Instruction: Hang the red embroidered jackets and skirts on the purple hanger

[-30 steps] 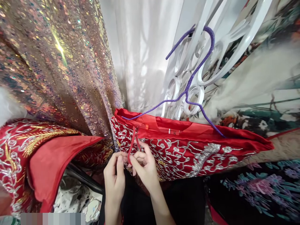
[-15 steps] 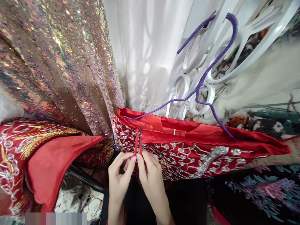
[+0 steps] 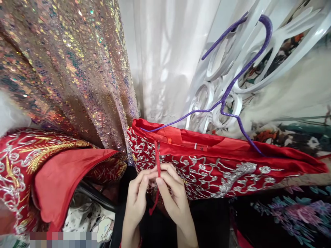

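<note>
Left hand: my left hand is pinched shut on the red ribbon tie, fingertips meeting the right hand's just below the garment's top edge
Right hand: right hand closed on the same tie, thumb and forefinger nipping it from the other side
Ribbon tie: thin red strand running down from the waistband, taut above the fingers, loose tail dangling below between my wrists
Garment: red embroidered garment with silver scrollwork, hung folded over a purple hanger, satin lining showing along the top
Step in hand: looks to me like I'm working the tie at the left end, both hands on one strand
Next move: I'd judge it needs a steady pinch and a small, careful pull, since the strand is narrow and slippery-looking
Label: small white tag in the lining reads "S"
Around: sequinned fabric hangs left, white curtain behind
</note>
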The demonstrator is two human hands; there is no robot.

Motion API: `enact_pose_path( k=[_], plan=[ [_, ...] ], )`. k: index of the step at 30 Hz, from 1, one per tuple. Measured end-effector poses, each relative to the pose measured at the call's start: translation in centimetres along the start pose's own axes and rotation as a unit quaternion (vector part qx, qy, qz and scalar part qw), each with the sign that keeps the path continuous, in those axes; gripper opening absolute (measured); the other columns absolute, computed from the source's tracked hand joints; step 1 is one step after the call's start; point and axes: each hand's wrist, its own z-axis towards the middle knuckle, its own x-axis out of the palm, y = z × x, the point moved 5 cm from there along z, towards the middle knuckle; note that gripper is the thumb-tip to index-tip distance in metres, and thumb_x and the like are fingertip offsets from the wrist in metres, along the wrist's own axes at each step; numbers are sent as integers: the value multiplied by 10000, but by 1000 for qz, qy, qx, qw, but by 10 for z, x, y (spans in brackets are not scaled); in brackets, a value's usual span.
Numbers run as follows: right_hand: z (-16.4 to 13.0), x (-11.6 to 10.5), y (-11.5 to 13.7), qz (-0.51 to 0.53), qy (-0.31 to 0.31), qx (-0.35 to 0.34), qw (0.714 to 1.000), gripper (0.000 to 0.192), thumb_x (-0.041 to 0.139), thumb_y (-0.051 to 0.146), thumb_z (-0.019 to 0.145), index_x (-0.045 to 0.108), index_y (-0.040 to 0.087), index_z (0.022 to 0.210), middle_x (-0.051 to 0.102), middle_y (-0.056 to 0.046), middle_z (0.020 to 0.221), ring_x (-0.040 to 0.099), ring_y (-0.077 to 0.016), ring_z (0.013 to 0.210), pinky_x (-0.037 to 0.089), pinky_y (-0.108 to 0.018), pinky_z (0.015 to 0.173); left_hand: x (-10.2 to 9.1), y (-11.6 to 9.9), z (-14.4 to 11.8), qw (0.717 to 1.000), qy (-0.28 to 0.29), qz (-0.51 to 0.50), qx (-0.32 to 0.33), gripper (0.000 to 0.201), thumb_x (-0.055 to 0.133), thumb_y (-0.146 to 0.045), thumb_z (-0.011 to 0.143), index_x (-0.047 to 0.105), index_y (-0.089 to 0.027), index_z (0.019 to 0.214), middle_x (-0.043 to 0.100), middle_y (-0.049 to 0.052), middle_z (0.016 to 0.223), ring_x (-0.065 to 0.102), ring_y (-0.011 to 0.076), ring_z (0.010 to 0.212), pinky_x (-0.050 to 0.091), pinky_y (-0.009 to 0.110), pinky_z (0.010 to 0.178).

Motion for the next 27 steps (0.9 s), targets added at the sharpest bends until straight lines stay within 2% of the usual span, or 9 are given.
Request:
enact_pose_path(
  k=[3,6,9,12,15,17,20,24,27],
  plan=[
    [1,-1,0,3,-31,-2,1000,221,530,213,993,734,263,1061,643,-52,998,620,-176,939,522,-329,839,-4,-4,-1,998,33,-29,37,370,618,-498,909,744,-172,1031,739,53,752,670,160,642,572,258,672],
    [-1,-2,-2,26,-54,11,998,199,550,199,984,716,264,1073,619,-42,976,634,-153,901,535,-287,792,-9,-6,1,998,26,21,58,177,732,-357,850,756,-187,893,712,16,640,662,138,575,555,220,607],
    [-5,-4,-7,38,-102,31,994,111,569,191,972,659,239,1014,598,-26,921,617,-130,825,529,-256,742,-11,-10,5,992,16,87,92,109,741,-299,845,775,-196,855,758,42,747,697,160,654,569,243,631],
    [-5,-3,-10,59,-142,60,986,49,587,211,961,557,240,988,560,20,807,586,-100,712,506,-216,660,-11,-19,9,971,-15,172,167,69,735,-247,850,775,-219,898,771,41,837,694,178,772,572,290,745],
    [1,1,-11,97,-150,103,978,119,585,270,961,471,249,987,544,45,756,581,-87,629,470,-180,546,-10,-28,14,943,-46,246,221,67,723,-211,856,756,-233,910,761,23,847,654,176,815,543,305,795],
    [8,3,-9,76,-144,123,979,186,608,323,946,463,245,1033,562,38,755,590,-97,609,452,-183,507,-10,-33,15,929,-68,274,239,54,715,-220,860,752,-236,896,751,27,867,632,183,841,526,310,797],
    [19,3,-2,-37,-143,111,983,225,632,398,933,544,214,1027,621,1,736,602,-124,599,440,-215,517,-11,-36,12,922,-103,286,239,58,717,-245,856,757,-237,896,710,23,809,599,169,767,503,291,732],
    [29,5,6,-121,-127,54,983,234,542,391,994,664,191,984,727,-65,813,660,-151,654,464,-245,604,-15,-29,5,947,-124,240,174,119,679,-210,884,720,-207,996,657,-28,685,531,95,548,439,217,558],
    [29,4,6,-148,-142,43,978,265,507,376,1009,683,179,1003,752,-82,848,669,-158,651,461,-255,612,-16,-26,1,951,-127,220,177,134,679,-178,876,697,-200,1007,726,6,846,641,109,679,487,198,611]
  ],
)
